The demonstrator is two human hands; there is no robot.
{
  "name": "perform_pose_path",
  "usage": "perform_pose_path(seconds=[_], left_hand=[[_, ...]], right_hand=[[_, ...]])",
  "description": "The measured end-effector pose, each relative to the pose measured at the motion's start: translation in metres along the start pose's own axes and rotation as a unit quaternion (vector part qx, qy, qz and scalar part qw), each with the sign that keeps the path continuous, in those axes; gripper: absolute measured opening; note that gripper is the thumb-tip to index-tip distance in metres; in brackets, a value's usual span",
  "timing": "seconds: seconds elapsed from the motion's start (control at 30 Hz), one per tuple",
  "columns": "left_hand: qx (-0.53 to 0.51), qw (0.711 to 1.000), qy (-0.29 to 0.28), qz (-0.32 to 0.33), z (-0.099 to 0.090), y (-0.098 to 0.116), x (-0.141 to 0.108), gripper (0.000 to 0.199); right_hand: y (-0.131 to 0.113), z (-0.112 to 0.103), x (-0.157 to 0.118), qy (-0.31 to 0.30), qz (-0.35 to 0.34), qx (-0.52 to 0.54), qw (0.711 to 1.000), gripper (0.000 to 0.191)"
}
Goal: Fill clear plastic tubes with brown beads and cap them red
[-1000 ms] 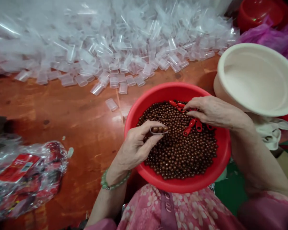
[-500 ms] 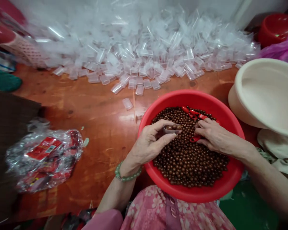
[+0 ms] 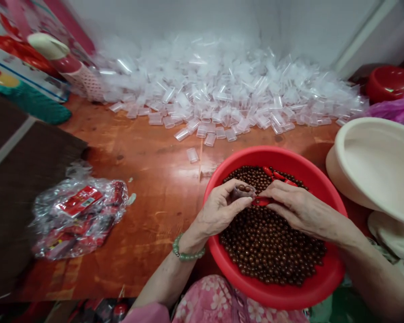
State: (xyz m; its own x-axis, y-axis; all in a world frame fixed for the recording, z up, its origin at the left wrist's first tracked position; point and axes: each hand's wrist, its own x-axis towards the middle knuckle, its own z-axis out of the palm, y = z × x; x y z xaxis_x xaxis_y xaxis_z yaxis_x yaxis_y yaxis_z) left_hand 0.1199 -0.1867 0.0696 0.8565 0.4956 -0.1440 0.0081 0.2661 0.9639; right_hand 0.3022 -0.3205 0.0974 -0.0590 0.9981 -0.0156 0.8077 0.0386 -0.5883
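My left hand [image 3: 220,211] pinches a small clear plastic tube [image 3: 242,192] holding a few brown beads. My right hand [image 3: 299,208] grips a red plastic piece [image 3: 261,202] between thumb and fingers, right beside the tube's open end. Below both hands, a red plastic basin [image 3: 276,155] is filled with glossy brown beads [image 3: 272,255]. Several more red pieces [image 3: 278,176] lie on the beads near the far rim. A green beaded bracelet [image 3: 185,254] circles my left wrist.
Behind the basin, a large heap of clear plastic tubes [image 3: 222,94] covers the orange wooden table [image 3: 148,179]. A cream basin [image 3: 377,166] stands tilted at right. A plastic bag with red packaging [image 3: 79,215] lies at left; a red bowl [image 3: 388,84] sits far right.
My right hand has moved left from the beads, bringing a red piece against the tube. My hands are closer together. The whole scene has shifted down and slightly right in view.
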Motion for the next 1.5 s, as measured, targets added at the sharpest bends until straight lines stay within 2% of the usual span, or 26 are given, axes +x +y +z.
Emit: perform_pose_path(seconds=[0.1,0.2,0.3,0.37,0.5,0.57,0.63,0.73,0.83,0.9,0.97,1.03,1.1,1.2,1.27,1.33,1.43,1.5], left_hand=[[-0.003,1.000,0.019,0.000,0.000,-0.002,-0.001,0.021],[-0.035,0.999,0.017,-0.008,0.000,-0.002,-0.001,0.025],[-0.093,0.995,-0.018,-0.023,0.002,-0.002,-0.001,0.028],[-0.125,0.990,-0.051,-0.031,0.003,-0.001,-0.001,0.028],[-0.180,0.980,-0.078,-0.041,0.004,-0.005,0.002,0.032],[-0.199,0.976,-0.082,-0.042,0.002,-0.008,0.004,0.034],[-0.213,0.972,-0.089,-0.044,0.000,-0.011,0.004,0.035],[-0.233,0.967,-0.092,-0.052,-0.004,-0.012,0.003,0.037],[-0.249,0.964,-0.069,-0.058,-0.008,-0.010,0.001,0.043],[-0.247,0.965,-0.055,-0.066,-0.009,-0.008,0.001,0.046],[-0.243,0.966,-0.050,-0.077,-0.009,-0.006,0.001,0.048],[-0.255,0.962,-0.053,-0.082,-0.009,-0.004,0.002,0.050],[-0.276,0.955,-0.068,-0.084,-0.009,-0.004,0.002,0.048],[-0.289,0.949,-0.089,-0.086,-0.010,-0.006,0.003,0.047],[-0.285,0.950,-0.094,-0.084,-0.012,-0.008,0.004,0.046],[-0.276,0.953,-0.098,-0.078,-0.013,-0.010,0.004,0.043],[-0.263,0.956,-0.107,-0.076,-0.014,-0.011,0.003,0.039],[-0.253,0.957,-0.118,-0.081,-0.015,-0.012,0.002,0.036]], right_hand=[[-0.001,0.004,0.006,0.062,-0.018,0.021,0.998,0.020],[0.000,0.011,0.011,0.141,0.004,0.072,0.987,0.018],[0.000,0.023,0.016,0.212,0.049,0.151,0.964,0.014],[-0.002,0.033,0.020,0.227,0.079,0.218,0.946,0.011],[-0.004,0.049,0.029,0.182,0.145,0.361,0.903,0.028],[-0.001,0.051,0.032,0.176,0.165,0.381,0.892,0.032],[0.005,0.048,0.032,0.173,0.166,0.343,0.909,0.030],[0.015,0.037,0.027,0.139,0.156,0.207,0.956,0.024],[0.019,0.033,0.018,0.036,0.121,0.070,0.990,0.021],[0.018,0.038,0.014,-0.036,0.072,0.016,0.997,0.027],[0.014,0.047,0.014,-0.067,0.024,-0.019,0.997,0.041],[0.009,0.055,0.016,-0.069,-0.003,-0.041,0.997,0.045],[0.004,0.060,0.019,-0.067,-0.011,-0.042,0.997,0.038],[0.005,0.055,0.021,-0.070,0.008,0.003,0.998,0.035],[0.010,0.044,0.019,-0.041,0.055,0.042,0.997,0.031],[0.016,0.029,0.017,0.033,0.094,0.082,0.992,0.029],[0.016,0.008,0.018,0.149,0.060,0.149,0.976,0.028],[0.008,-0.001,0.022,0.178,0.020,0.175,0.968,0.026]])
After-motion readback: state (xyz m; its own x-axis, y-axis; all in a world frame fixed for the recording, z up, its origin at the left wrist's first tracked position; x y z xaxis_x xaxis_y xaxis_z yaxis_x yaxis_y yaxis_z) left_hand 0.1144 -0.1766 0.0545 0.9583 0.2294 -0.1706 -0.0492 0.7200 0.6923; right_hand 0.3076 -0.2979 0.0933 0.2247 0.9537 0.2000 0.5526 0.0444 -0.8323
